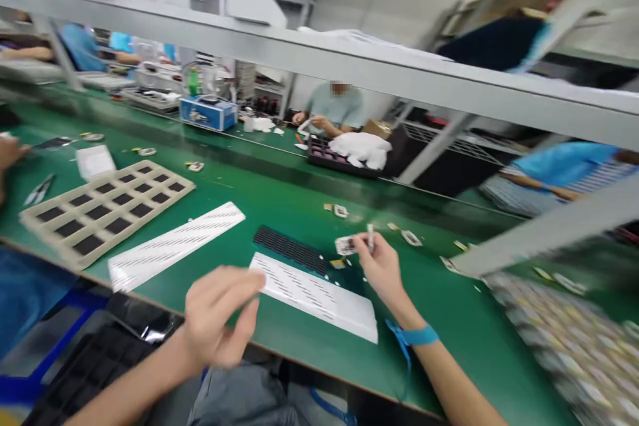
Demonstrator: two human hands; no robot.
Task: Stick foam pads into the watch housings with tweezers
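Observation:
My left hand (224, 313) is raised over the near left end of a white sheet with rows of dark strips (314, 296). Its thumb and index finger are apart, with nothing visible between them. Beyond that sheet, my right hand (382, 266), with a blue strap on the wrist, pinches a small whitish part (345, 245) between thumb and finger. A light, pen-like piece (370, 238) stands up by its fingers. A black perforated strip (289, 249) lies behind the white sheet, and a small yellow-marked piece (338, 264) rests near my right hand.
Another striped white sheet (177, 246) and a beige tray with dark squares (107, 210) are on the left, with tweezers (38, 190). Small parts line the green conveyor (279, 190). A filled tray (549, 346) sits at right. People work across and at far left; a metal frame crosses above.

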